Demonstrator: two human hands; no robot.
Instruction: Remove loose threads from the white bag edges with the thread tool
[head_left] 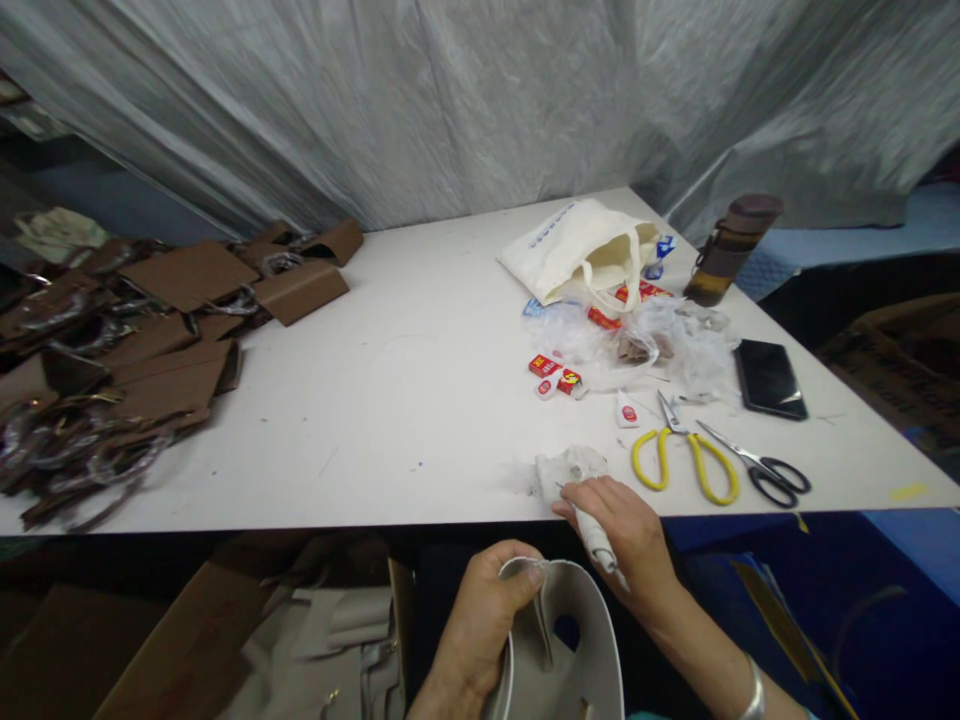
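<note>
A: In the head view, what do your hands have?

B: Your left hand [484, 615] pinches the rim of the pale grey, open-topped, leather-like bag [592, 660], in front of the white, flat worktop [390, 420]. Your right hand [626, 530] curls round a slim roll of white, cloth-like material [597, 545], fingertips at a crumpled white wad [559, 470] near the worktop's edge. Whether roll and wad are one piece, you can't tell.

A: How would you do this step well?

B: Most likely by bracing the rim between thumb and fingers so the wall doesn't flex, and by letting the roll's loose end touch the bag only where you mean it to.

A: Any writing you can read?

B: None. Blue lettering on the cream cloth tote bag [551, 262] is too small; the small red-and-yellow box [544, 366] and the white packet with a red emblem [626, 410] are too blurred.
</note>
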